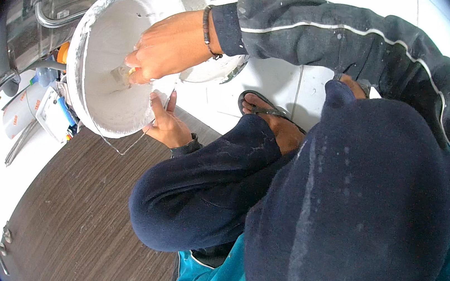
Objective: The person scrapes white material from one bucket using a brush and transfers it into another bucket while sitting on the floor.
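Observation:
A white bucket (109, 31) smeared with pale coating leans with its wide mouth toward me. My right hand (169, 46), with a dark bracelet at the wrist, reaches over its mouth. Its closed fingers grip a small flat tool (119, 78) with a yellowish handle. The tool's end is against the pale inside wall; whether it is a scraper or a brush, I cannot tell. My left hand (169, 127) holds the bucket's near rim between thumb and fingers. Close to it hangs the thin wire handle (122, 154). My left knee hides that forearm.
Behind my right wrist stands a second whitish bucket (213, 74). Metal equipment with tubes (60, 16) is at the far left. Below it lie a white roll (21, 113) and small supplies. A dark wood-patterned surface (94, 197) spreads left of my knees (189, 203); white tiles (314, 101) lie beyond.

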A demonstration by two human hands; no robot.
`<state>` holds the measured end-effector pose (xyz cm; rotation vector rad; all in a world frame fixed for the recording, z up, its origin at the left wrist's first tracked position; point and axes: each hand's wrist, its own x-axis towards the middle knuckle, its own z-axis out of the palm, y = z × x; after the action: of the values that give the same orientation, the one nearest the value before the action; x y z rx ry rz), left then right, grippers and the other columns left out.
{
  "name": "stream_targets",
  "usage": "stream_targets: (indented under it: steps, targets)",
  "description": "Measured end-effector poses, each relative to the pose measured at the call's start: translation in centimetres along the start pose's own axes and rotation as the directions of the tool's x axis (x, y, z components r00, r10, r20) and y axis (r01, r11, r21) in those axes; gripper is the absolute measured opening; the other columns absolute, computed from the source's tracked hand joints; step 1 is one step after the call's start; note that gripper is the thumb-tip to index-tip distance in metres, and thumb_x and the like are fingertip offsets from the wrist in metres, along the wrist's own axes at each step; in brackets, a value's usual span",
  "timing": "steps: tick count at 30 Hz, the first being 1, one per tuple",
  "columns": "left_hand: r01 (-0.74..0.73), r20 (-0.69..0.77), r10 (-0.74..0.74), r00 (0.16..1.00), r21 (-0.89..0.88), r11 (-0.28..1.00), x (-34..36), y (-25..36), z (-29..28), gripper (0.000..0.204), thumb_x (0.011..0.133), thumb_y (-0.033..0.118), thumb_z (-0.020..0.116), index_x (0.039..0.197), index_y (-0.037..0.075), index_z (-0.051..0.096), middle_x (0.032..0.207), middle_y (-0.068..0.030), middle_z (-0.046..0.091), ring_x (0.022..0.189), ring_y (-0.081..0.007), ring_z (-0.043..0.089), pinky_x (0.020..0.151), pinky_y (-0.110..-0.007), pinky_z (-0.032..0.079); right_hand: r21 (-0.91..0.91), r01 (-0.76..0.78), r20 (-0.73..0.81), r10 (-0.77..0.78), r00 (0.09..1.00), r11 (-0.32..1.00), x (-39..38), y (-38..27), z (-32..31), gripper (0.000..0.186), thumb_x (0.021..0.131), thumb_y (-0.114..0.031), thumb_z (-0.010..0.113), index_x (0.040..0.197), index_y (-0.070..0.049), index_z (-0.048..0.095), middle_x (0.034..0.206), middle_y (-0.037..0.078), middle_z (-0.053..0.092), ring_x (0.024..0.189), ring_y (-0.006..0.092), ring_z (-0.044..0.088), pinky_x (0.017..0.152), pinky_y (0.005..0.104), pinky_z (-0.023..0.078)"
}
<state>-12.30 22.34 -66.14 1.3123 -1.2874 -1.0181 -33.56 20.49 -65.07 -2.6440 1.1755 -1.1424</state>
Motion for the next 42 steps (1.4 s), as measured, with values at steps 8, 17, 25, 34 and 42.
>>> stream_targets:
  steps: [8,17,25,34,42]
  targets:
    - [0.035,-0.007,-0.035,0.999,-0.011,0.999,0.4,-0.1,-0.6,0.056,0.085,0.005,0.066,0.132,-0.006,0.038,0.122,-0.0212,0.056,0.098,-0.0288,0.064,0.075,-0.04,0.061,-0.016,-0.11,0.115,0.111,0.987,0.994,-1.0,1.1,-1.3,0.023,0.085,-0.01,0.056,0.108,-0.009,0.058,0.089,0.011,0.059,0.078,0.0302,0.067,0.06,0.0394,0.056]
    - [-0.034,0.065,0.032,0.997,0.031,0.999,0.0,0.2,0.4,0.033,0.089,0.006,0.062,0.112,-0.016,0.052,0.113,-0.0237,0.06,0.095,-0.0261,0.065,0.074,-0.039,0.062,0.051,-0.068,-0.251,0.078,0.965,0.996,0.1,-0.8,-1.8,0.025,0.087,-0.012,0.055,0.111,-0.008,0.057,0.089,0.011,0.058,0.078,0.0285,0.067,0.06,0.0377,0.057]
    - [0.0,0.02,0.001,1.0,-0.025,1.0,0.5,-0.5,-0.4,0.049,0.086,0.006,0.068,0.119,-0.016,0.04,0.116,-0.0275,0.056,0.091,-0.0315,0.065,0.072,-0.044,0.063,0.026,-0.128,0.016,0.128,0.992,0.991,-0.4,-0.9,0.3,0.022,0.084,-0.01,0.06,0.104,-0.002,0.057,0.088,0.014,0.059,0.076,0.0294,0.068,0.06,0.0367,0.058]
    - [0.047,0.066,-0.045,0.997,-0.041,0.998,0.4,-0.2,-0.1,0.042,0.088,0.007,0.065,0.119,-0.013,0.046,0.115,-0.0228,0.059,0.093,-0.03,0.065,0.073,-0.04,0.063,-0.032,-0.104,-0.327,0.088,0.941,0.994,-0.4,-0.1,-0.5,0.031,0.088,-0.012,0.056,0.119,-0.01,0.057,0.087,0.009,0.057,0.07,0.0232,0.066,0.057,0.033,0.057]
    - [0.061,0.0,-0.061,0.998,-0.028,0.998,0.4,-0.3,-0.1,0.041,0.088,0.007,0.065,0.119,-0.013,0.046,0.113,-0.0226,0.059,0.092,-0.0298,0.065,0.073,-0.04,0.063,-0.25,-0.302,-0.32,0.216,0.922,0.92,0.8,0.9,0.4,0.032,0.087,-0.013,0.058,0.119,-0.009,0.056,0.085,0.009,0.057,0.058,0.0197,0.064,0.046,0.0309,0.053]
